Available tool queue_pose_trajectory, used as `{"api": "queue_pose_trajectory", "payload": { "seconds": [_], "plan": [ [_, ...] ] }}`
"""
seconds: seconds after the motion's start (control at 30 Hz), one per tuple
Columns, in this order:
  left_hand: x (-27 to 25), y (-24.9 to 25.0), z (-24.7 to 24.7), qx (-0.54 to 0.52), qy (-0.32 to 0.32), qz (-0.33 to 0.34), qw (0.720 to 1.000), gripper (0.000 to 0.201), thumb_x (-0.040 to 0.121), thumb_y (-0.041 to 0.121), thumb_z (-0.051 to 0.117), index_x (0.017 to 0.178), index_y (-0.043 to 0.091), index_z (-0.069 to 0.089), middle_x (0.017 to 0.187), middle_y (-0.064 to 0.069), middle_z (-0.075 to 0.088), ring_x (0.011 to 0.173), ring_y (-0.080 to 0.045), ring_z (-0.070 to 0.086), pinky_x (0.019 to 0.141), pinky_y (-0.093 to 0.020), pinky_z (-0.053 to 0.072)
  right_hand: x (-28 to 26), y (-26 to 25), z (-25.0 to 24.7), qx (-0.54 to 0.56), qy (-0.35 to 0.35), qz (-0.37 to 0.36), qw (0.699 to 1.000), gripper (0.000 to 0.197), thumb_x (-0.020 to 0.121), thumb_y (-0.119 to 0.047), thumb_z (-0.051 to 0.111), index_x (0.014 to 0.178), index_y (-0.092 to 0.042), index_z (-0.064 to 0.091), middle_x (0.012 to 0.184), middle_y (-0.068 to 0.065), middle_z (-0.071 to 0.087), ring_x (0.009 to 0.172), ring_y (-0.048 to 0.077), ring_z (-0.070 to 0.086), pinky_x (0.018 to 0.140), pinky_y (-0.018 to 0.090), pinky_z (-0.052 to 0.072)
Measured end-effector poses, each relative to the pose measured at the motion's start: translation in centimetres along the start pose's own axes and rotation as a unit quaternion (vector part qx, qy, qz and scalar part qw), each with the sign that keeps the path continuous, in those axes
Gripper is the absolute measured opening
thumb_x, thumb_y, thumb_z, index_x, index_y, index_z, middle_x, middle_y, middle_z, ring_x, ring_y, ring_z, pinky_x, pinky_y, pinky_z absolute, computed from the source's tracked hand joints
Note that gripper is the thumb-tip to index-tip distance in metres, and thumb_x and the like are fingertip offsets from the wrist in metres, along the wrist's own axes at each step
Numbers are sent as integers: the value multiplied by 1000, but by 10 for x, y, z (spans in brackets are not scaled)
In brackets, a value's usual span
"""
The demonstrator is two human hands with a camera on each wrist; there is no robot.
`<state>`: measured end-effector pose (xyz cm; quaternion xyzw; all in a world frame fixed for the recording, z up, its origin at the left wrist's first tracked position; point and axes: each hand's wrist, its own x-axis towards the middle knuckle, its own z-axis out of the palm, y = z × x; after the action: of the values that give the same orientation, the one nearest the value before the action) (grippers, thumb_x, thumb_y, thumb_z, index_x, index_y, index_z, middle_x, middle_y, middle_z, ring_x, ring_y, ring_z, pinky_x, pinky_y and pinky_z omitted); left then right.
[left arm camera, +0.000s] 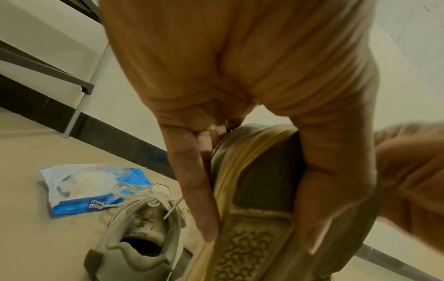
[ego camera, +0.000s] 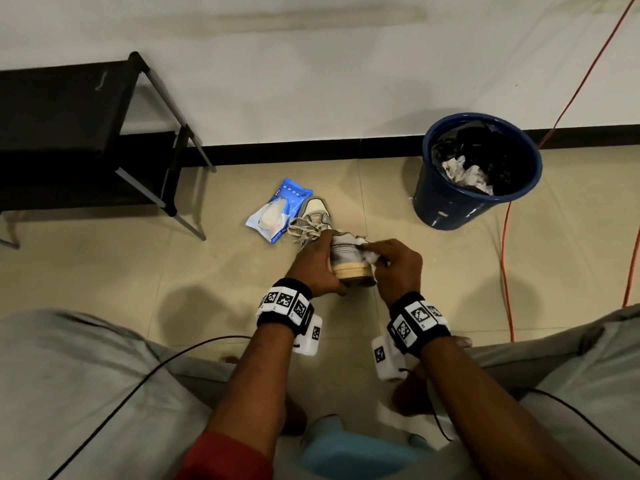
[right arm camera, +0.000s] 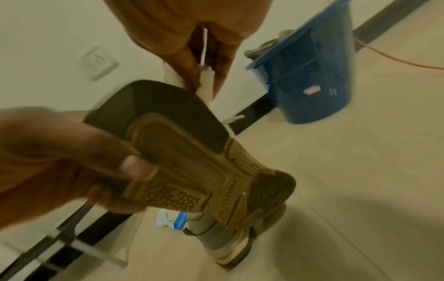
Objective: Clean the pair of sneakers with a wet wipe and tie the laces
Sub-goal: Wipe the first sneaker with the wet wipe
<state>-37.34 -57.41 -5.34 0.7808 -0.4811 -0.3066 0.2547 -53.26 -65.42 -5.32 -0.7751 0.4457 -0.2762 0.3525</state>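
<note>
Left hand (ego camera: 313,268) gripping raised sneaker (ego camera: 349,259) by its sole, right hand (ego camera: 398,261) pinching wet wipe (ego camera: 370,254) against its edge, second sneaker (ego camera: 313,216) on floor touching wipes pack (ego camera: 277,209), bin (ego camera: 478,171) well apart

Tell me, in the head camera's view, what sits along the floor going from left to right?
Black rack → blue wipes pack → sneaker on the floor → blue bin → orange cable.

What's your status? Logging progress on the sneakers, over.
Left hand grips held sneaker, sole toward camera. Right hand pinches wet wipe against its side. Other sneaker on floor, laced. Nothing in the way.
</note>
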Motion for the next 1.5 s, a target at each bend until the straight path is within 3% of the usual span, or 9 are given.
{"api": "queue_pose_trajectory", "payload": {
  "seconds": [0.4, 0.5, 0.7, 0.97, 1.03, 1.2, 1.3, 1.43, 1.5],
  "plan": [
    [13, 16, 8, 3, 2, -5, 1000, 119, 40, 34, 90, 145, 30, 34, 128, 0, 60, 112, -24, 57, 94, -32, 46, 4, 0, -11, 26, 35, 104, 994, 23, 83, -6, 65, 101, -17, 75, 100, 4, 67, 94, 19, 62, 81, 19, 46],
    [15, 17, 10, -14, 13, -8, 1000, 116, 42, 29, 92, 144, 26, 37, 124, -1, 63, 109, -24, 61, 89, -27, 46, -3, -18, -8, 60, 69, 50, 995, 23, 83, -5, 67, 101, -17, 75, 106, -1, 61, 97, 10, 59, 83, 10, 45],
    [11, 16, 14, -3, 23, -10, 1000, 119, 42, 34, 91, 146, 27, 34, 131, 0, 59, 116, -23, 56, 90, -26, 42, 1, 0, -10, -81, 19, -10, 997, 33, 77, 3, 63, 107, -9, 72, 103, 10, 71, 92, 29, 67, 81, 41, 55],
    [3, 11, 15, -12, 29, -34, 999, 127, 32, 48, 83, 146, 33, 31, 131, 2, 59, 120, -24, 55, 98, -42, 50, -13, -16, -10, -116, -8, -63, 991, 30, 74, -4, 69, 102, -12, 75, 101, 8, 73, 90, 28, 67, 78, 36, 55],
    [1, 12, 17, -16, 38, -31, 999, 131, 35, 43, 86, 152, 29, 28, 137, -1, 56, 125, -25, 52, 101, -41, 48, -8, -7, -14, -103, 12, 8, 995, 29, 77, -1, 66, 104, -9, 74, 102, 11, 73, 91, 32, 68, 81, 39, 55],
    [2, 9, 11, -75, 33, -21, 996, 136, 45, 29, 90, 157, 31, 13, 140, 2, 56, 122, -15, 56, 102, -31, 47, -21, -21, -12, -81, -5, -122, 989, 32, 70, 1, 75, 100, -11, 75, 104, 8, 73, 94, 24, 69, 86, 33, 55],
    [1, 15, 10, -95, 44, -2, 995, 132, 47, 25, 89, 157, 36, 16, 133, 5, 59, 114, -7, 56, 97, -22, 44, -8, -12, -15, -46, 44, 31, 997, 34, 78, 7, 63, 106, -10, 73, 108, 11, 71, 101, 26, 67, 94, 35, 52],
    [4, 13, 5, -135, 49, 4, 990, 118, 52, 34, 87, 151, 48, 24, 128, 10, 63, 111, 1, 55, 95, -12, 41, -24, -33, -13, -84, 6, -139, 987, 31, 73, 1, 65, 100, -10, 75, 105, 9, 73, 95, 23, 69, 88, 35, 54],
    [8, 13, 4, -146, 52, 2, 988, 116, 51, 34, 85, 149, 51, 27, 127, 11, 63, 113, -3, 58, 97, -16, 46, -14, -24, -17, -97, 26, -110, 989, 30, 75, 2, 67, 101, -10, 75, 106, 10, 72, 96, 26, 69, 89, 38, 55]
  ]
}}
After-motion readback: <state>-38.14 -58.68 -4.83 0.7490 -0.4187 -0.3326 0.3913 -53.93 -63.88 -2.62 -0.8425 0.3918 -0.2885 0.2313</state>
